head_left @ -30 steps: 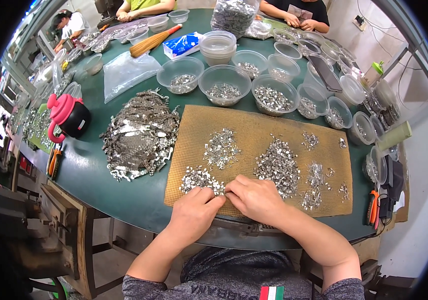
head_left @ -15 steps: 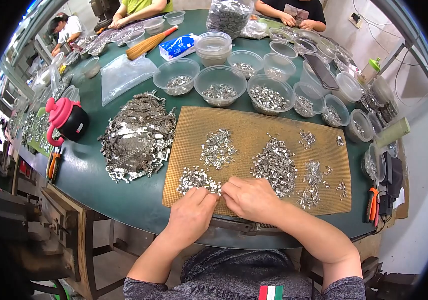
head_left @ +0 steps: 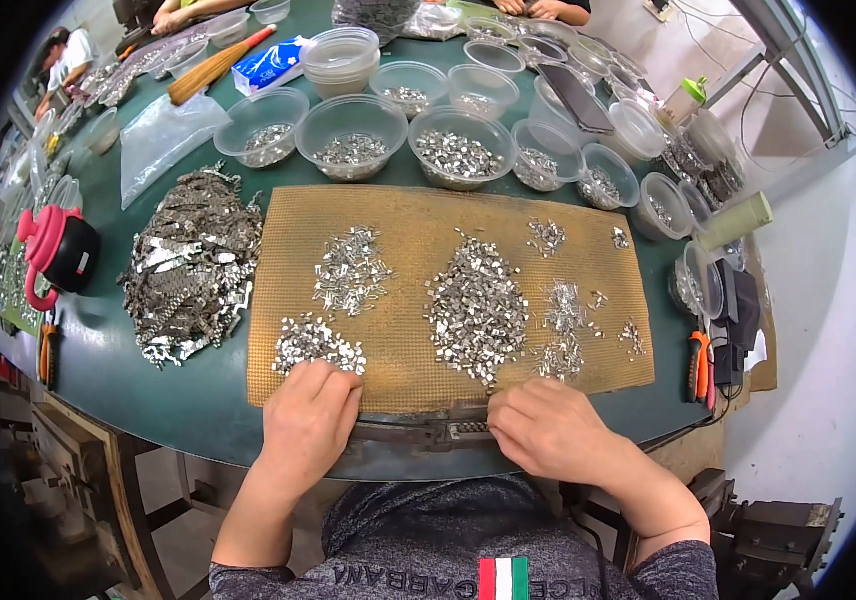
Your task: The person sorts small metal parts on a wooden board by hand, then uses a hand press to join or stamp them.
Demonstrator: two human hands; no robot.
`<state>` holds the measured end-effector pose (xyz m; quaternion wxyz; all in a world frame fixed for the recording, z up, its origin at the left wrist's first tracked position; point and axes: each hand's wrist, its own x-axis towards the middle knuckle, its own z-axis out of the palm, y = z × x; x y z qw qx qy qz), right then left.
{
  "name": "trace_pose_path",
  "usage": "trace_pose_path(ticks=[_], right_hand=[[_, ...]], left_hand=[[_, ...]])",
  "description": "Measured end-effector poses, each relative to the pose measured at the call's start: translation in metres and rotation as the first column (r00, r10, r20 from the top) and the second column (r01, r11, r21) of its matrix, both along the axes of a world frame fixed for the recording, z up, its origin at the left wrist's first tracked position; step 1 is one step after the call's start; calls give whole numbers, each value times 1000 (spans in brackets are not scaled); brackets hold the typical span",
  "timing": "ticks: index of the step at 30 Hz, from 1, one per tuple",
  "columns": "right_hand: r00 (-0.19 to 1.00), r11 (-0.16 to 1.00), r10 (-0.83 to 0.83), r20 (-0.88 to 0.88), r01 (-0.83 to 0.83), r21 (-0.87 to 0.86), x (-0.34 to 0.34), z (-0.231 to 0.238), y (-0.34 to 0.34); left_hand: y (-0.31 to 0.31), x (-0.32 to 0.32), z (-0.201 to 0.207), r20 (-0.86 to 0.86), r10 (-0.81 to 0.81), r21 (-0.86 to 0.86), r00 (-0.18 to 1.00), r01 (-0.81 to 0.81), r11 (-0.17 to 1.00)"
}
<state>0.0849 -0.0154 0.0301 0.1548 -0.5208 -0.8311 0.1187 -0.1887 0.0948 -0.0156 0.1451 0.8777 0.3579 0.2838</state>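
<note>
Head view: from my remote seat I looked down on a green bench (head_left: 198, 405) and two bare hands.
Left hand (head_left: 306, 415): beside the lower-left pile (head_left: 316, 342) of shiny bits, at the mat's near edge; I saw a narrow grip, fingers curled, but could not tell whether it held a piece.
Right hand (head_left: 550, 428): near the end of a dark metal bar (head_left: 398, 433), below the right-hand piles; its grip was narrow too, and I could not make out anything between the fingertips.
Metal bar: it ran along the bench's near edge, with a ridged section (head_left: 468, 428) just left of the right hand.
Mat (head_left: 408, 345): tan and textured, it lay on the bench under all the sorted bits.
Small metal pieces: I saw the largest pile (head_left: 478, 310) mid-mat, a looser one (head_left: 351, 272) at upper left, and slim bits (head_left: 565, 308) on the right, with smaller clusters around.
Strip heap (head_left: 193, 265): tangled silvery strips lay left of the mat.
Bowls (head_left: 353, 115): clear plastic ones, many holding metal bits, stood along the mat's far side.
Mug (head_left: 66, 250): black with a pink lid, it stood left of the heap.
Pliers (head_left: 697, 368): orange-handled, they lay right of the mat.
</note>
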Motion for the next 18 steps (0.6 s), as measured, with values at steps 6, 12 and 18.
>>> trace_pose_path(ticks=[6,12,18], right_hand=[[997,993,-12,72,4,116,-7,-9,-13],[989,993,-81,127,69,99,-14,-11,-16],[999,988,-45,17,47,-144,-4,13,0]], left_hand=[[-1,3,1,-24,-27,-14,999,26,1000],[0,3,4,-46,-37,-35,998,36,999],[3,-5,2,2,-49,-39,999,49,998]])
